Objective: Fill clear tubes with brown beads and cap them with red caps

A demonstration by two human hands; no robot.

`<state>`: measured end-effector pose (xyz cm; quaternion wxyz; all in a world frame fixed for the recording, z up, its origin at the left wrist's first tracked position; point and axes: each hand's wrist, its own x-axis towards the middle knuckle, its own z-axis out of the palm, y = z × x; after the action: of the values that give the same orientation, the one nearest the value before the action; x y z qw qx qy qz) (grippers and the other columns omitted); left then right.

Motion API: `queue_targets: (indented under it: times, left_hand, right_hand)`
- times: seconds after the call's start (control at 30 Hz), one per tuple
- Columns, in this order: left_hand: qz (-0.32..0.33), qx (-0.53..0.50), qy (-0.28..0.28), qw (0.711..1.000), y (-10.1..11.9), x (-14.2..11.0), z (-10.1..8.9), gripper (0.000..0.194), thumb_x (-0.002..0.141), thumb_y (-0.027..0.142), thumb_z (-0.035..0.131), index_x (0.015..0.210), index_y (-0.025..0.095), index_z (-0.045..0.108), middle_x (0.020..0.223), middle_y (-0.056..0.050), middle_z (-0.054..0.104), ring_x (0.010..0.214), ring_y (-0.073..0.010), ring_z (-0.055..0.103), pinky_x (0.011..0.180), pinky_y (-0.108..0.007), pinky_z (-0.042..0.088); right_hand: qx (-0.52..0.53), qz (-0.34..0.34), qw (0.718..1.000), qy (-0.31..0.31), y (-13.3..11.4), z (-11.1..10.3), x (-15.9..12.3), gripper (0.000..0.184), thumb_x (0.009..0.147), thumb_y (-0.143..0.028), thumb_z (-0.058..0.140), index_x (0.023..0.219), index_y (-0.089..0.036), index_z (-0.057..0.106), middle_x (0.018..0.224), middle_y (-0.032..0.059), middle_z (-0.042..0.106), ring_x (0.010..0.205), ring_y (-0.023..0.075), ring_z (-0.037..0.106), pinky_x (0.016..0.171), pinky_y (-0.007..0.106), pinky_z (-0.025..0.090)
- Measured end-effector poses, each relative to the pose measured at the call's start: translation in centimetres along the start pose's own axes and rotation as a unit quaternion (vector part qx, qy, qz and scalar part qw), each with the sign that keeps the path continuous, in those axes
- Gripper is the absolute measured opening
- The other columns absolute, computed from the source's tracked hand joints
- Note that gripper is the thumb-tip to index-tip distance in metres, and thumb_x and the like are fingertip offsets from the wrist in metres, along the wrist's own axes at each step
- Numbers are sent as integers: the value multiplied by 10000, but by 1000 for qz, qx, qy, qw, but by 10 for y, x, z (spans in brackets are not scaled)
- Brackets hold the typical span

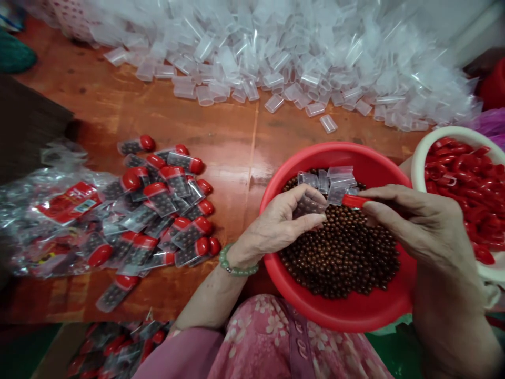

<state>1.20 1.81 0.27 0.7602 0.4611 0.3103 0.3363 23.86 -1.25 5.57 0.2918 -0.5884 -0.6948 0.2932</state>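
Observation:
My left hand is closed round a small clear plastic container with dark brown balls in it. A red cap is pinched between the thumb and fingers of my right hand, a short way right of that container and apart from it. Both hands are above a red basin. Inside the basin lies a heap of shiny dark brown balls, with several clear containers on top towards the far side.
Clear containers are piled along the table's far side. A white tub of red caps stands right. Filled, red-capped containers lie left beside a clear plastic bag. More are below the table edge.

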Motion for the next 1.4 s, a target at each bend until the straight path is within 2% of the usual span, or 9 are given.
queue_targets:
  times: [0.1,0.2,0.3,0.5,0.67,0.87,0.97,1.1,1.4]
  left_hand:
    - [16,9,50,999,2,0,2,222,802,283,788,909,164,634,885,-8,662,818,-114,621,793,-249,486]
    - [39,-20,74,996,2,0,4,311,732,269,854,965,177,669,978,-15,706,906,-130,654,880,-265,502]
    - [47,-18,77,996,2,-2,5,423,696,266,880,1069,204,692,1009,-18,735,956,-153,675,921,-292,513]
    - [33,9,123,992,0,-5,5,286,715,305,869,953,187,762,939,-22,760,860,-141,681,841,-262,518]
    - [35,-8,147,989,-2,-5,5,271,696,287,883,927,202,771,879,4,755,794,-107,661,761,-215,498]
    - [32,8,119,992,0,-3,7,250,720,285,860,934,188,776,892,-11,763,803,-117,673,780,-226,516]
    - [30,-18,107,994,2,-3,8,278,712,281,865,953,184,767,955,-27,777,860,-142,703,824,-252,541]
    - [25,-21,110,993,2,-3,7,280,714,278,865,955,176,766,969,-35,778,876,-146,710,853,-265,550]
    - [-3,-94,97,991,3,-1,7,323,699,353,884,886,142,728,797,-17,747,706,-106,700,716,-216,560]
  right_hand:
    - [29,5,999,27,6,13,-2,191,916,-303,690,1092,-261,752,955,16,787,820,193,745,763,326,612]
    - [20,-43,999,1,5,23,-4,231,907,-277,701,1133,-252,738,1067,32,791,954,207,753,893,349,604]
    - [6,-84,996,-17,0,29,-5,229,928,-260,663,1147,-252,728,1089,48,791,970,218,760,895,357,612]
    - [16,-101,994,-50,1,29,-10,327,880,-278,726,1197,-230,662,1090,58,769,947,203,744,871,323,596]
    - [89,-63,994,5,9,25,-13,163,865,-283,754,1023,-244,737,948,26,767,857,180,723,767,284,580]
    - [153,-49,984,81,-3,34,-6,279,837,-213,785,1101,-301,761,970,-8,781,849,150,731,785,273,592]
    - [171,-26,978,119,-12,40,0,380,824,-196,787,1183,-300,716,937,-13,764,742,131,711,675,254,595]
    - [173,-31,975,138,-13,44,2,257,799,-208,807,1041,-254,732,916,1,749,670,113,673,583,231,564]
    - [174,-60,949,255,-8,56,3,222,785,-155,817,970,-265,763,903,7,773,789,145,739,749,275,630]
